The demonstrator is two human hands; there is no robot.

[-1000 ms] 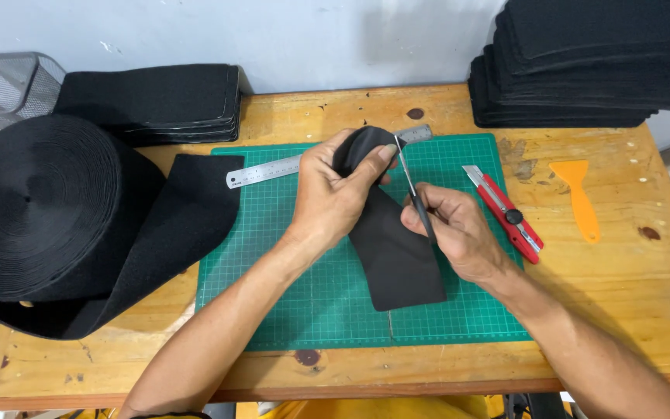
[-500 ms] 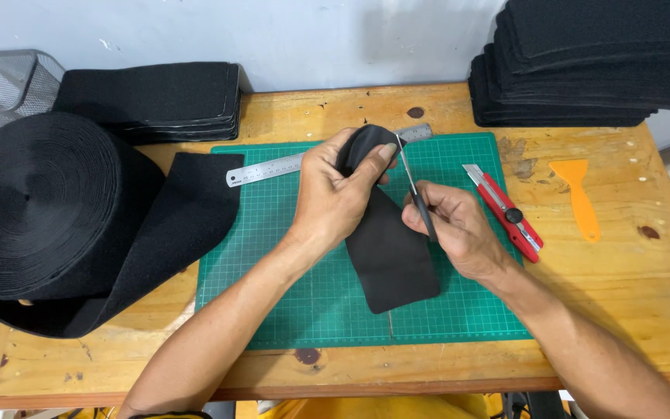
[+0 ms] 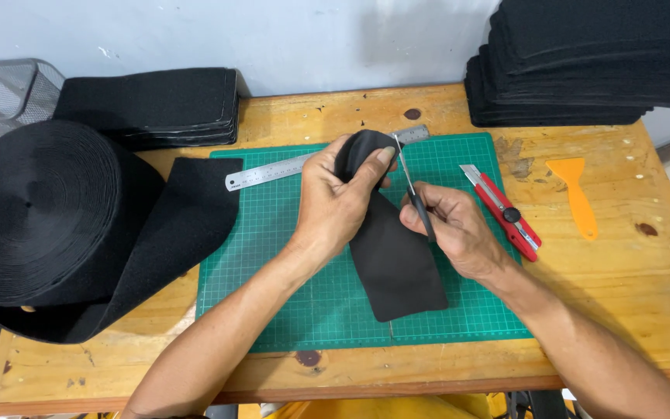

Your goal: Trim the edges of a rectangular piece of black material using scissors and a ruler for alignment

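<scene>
Both hands work over the green cutting mat (image 3: 288, 295): the left hand (image 3: 335, 203) grips the curled upper end of a matte black fabric strip (image 3: 397, 268), the right hand (image 3: 453, 226) holds scissors (image 3: 412, 180) (handles hidden in the fist). Farther back lie a steel ruler (image 3: 273, 171) and stacked black pieces (image 3: 153, 105), partly cut off.

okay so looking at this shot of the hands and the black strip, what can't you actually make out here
All in the head view:
- Upper end of the black strip: wrapped inside the left hand, so its edge is hidden.
- Scissors: handles buried in the right hand; only thin blades show.
- Metal ruler: its middle is covered by the left hand.
- Big black roll: cut off at the left edge.
- Stack of black pieces: cut off at the top right.
</scene>
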